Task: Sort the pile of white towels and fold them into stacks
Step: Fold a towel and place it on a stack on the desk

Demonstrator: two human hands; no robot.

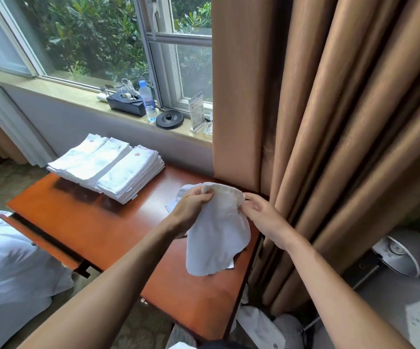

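White cotton in both hands: pinching a small towel [219,230] by its top edge, left hand [191,205] at one upper corner, right hand [264,217] at the other, hanging just above the right end of the wooden table [103,222]. Looks mid-fold, with folded stacks [108,165] already at the far-left corner. Next calls for squaring the corners and laying flat.

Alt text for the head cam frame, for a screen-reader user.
The left hand and right hand hold a white towel by its top edge above a wooden table, the rest hanging down. Folded towel stacks sit at the table's far end, below a windowsill with a water bottle; brown curtains hang at right.
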